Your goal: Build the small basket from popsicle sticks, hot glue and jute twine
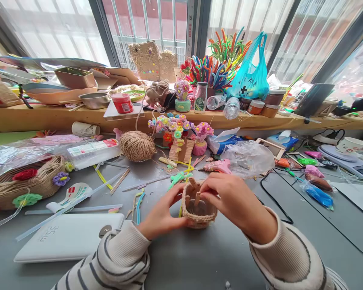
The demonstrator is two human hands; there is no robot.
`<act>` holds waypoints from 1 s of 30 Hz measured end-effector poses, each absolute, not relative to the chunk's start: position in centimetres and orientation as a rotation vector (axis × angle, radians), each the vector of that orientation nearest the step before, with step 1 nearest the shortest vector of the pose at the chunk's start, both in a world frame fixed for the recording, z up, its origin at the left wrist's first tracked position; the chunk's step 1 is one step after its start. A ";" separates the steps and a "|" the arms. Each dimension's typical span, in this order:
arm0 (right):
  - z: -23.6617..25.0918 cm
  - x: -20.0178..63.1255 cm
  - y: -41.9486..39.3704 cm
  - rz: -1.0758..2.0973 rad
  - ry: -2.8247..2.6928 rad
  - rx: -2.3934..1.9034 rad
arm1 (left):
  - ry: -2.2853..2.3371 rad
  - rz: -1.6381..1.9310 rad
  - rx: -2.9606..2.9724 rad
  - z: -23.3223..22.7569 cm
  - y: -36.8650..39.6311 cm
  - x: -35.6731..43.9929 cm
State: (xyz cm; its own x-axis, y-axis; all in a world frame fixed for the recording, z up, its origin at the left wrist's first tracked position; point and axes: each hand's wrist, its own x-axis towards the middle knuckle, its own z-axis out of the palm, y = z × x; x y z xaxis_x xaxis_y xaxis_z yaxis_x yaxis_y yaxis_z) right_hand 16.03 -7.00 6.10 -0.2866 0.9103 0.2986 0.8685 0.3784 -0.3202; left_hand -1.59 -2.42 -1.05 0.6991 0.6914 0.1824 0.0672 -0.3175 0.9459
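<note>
Both hands are on a little twine basket (199,209) sitting on the grey tabletop (218,257), dead centre and close to the body. Left hand (163,215) cups the basket's wall from about 9 o'clock, fingers curled around the side, thumb up by the rim. Right hand (234,201) comes in from 3 o'clock and pinches a short wooden stick (197,198) that pokes up inside the rim; a second stick (193,183) stands at the far edge, around 12 o'clock. So neither hand is free: left braces the basket, right grips the stick.

My read: this is the fit-the-sticks stage, with the weave itself looking done and the uprights being seated along the rim. I can't tell whether there's glue in there, as the inside is shadowed.

The next move calls for a steady left hand so the basket doesn't spin or squash, since that twine wall looks soft, and small careful pressure from the right so the stick goes in straight rather than leaning.

Around it: a pink glue gun (219,166) at 1 o'clock just past the right hand, a twine ball (137,146) at 11 o'clock further back, loose sticks and pipe cleaners (178,175) at 12, a white tablet (69,237) at 9 o'clock, and a bigger woven basket (27,183) with felt flowers far off at 10 o'clock.
</note>
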 end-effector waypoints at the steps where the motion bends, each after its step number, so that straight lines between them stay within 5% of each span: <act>1: 6.0 15.9 -7.2 0.127 -2.215 -1.532 | 0.607 0.723 1.814 -1.1 -2.6 -1.6; 30: 4.4 14.5 -8.1 -0.052 -2.211 -1.475 | 0.668 0.852 1.942 -1.7 -3.8 -2.0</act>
State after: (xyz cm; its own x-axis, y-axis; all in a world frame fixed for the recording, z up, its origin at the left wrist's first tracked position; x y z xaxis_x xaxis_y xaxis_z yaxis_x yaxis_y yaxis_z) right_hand 14.49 -8.14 4.36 -0.3052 0.8609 0.4070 0.8790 0.4191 -0.2273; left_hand -1.97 -3.77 -1.66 0.6191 0.7261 0.2991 0.1173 -0.4622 0.8790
